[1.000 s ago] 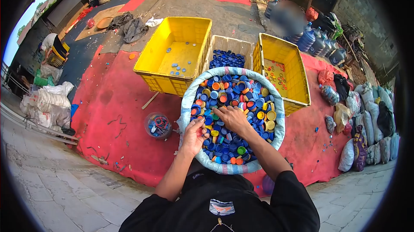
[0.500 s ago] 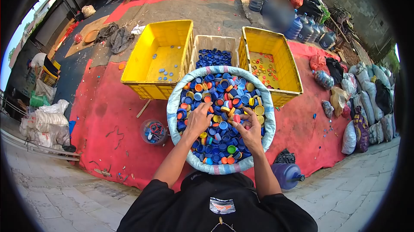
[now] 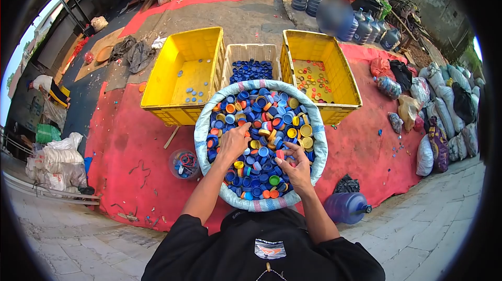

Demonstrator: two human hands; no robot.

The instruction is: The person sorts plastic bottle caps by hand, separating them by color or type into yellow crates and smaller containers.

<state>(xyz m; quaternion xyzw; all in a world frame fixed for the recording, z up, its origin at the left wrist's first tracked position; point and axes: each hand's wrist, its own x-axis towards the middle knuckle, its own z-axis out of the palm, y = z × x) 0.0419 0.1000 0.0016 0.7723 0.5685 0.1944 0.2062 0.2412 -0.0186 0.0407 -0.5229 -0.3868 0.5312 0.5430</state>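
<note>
A round sack with a rolled pale blue rim [image 3: 317, 140] stands in front of me, full of mixed plastic bottle caps [image 3: 259, 168], mostly blue, with orange, yellow and green ones. My left hand [image 3: 234, 144] reaches into the left part of the heap, fingers bent together and their tips among the caps; what they pinch is hidden. On the right side, my right hand [image 3: 297, 168] holds a red bottle cap [image 3: 280, 154] between thumb and fingers, just above the heap.
Beyond the sack stand a yellow crate [image 3: 157, 85] with a few pale caps, a whitish crate [image 3: 251, 50] of blue caps, and another yellow crate [image 3: 348, 79] with red and yellow caps. A clear tub [image 3: 184, 164] and a large water bottle [image 3: 346, 208] flank the sack.
My right hand has drawn slightly back toward me with the red cap. The left hand stays among the caps at the left. The whole view has shifted a little.
</note>
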